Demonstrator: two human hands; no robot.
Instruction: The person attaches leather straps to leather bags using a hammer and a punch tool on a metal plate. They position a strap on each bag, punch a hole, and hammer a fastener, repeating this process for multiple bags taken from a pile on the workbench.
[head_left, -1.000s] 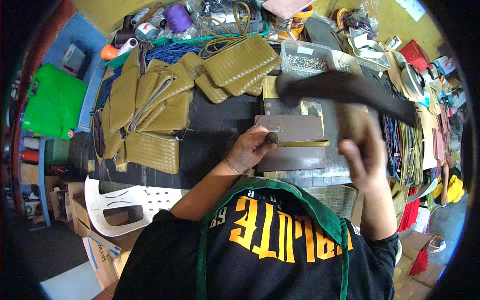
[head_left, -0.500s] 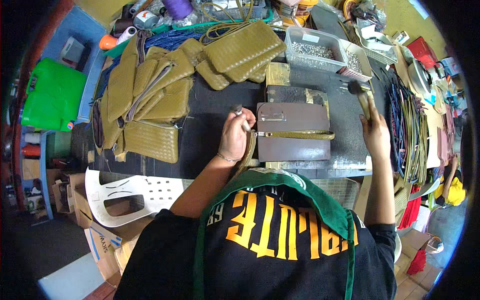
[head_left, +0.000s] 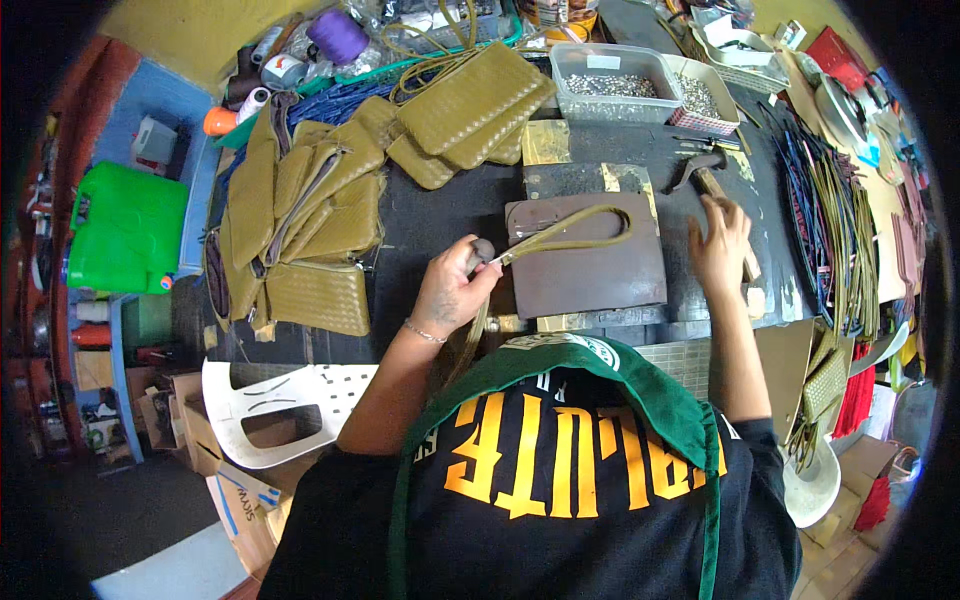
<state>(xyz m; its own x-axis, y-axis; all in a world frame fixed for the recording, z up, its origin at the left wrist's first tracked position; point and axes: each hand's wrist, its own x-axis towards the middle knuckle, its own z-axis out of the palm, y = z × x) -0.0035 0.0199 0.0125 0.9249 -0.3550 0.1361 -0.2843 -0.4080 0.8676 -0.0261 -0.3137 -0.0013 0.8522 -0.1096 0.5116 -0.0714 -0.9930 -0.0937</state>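
An olive braided wrist strap (head_left: 573, 239) loops over a brown slab (head_left: 590, 275) on the black worktable. Its end, with a small metal fitting, is pinched by my left hand (head_left: 450, 288), which is closed. A short, round-headed grey tool (head_left: 482, 249) is also tucked in that hand; its lower part is hidden. To the right of the slab lies a hammer (head_left: 708, 182) with a dark curved head and a wooden handle. Over the handle is my right hand (head_left: 722, 245), its fingers apart and not wrapped around it.
Olive woven pouches (head_left: 320, 297) are heaped at the left, with more pouches (head_left: 470, 110) behind. A clear tub (head_left: 617, 85) and a basket (head_left: 700, 97) of small metal parts stand at the back. Bundled straps (head_left: 830, 230) lie at the right. A white chair (head_left: 290, 412) stands by the table's front.
My right hand has lowered the hammer onto the table and loosened its fingers. My left hand has raised the strap's end, and the loop has swung farther back over the slab.
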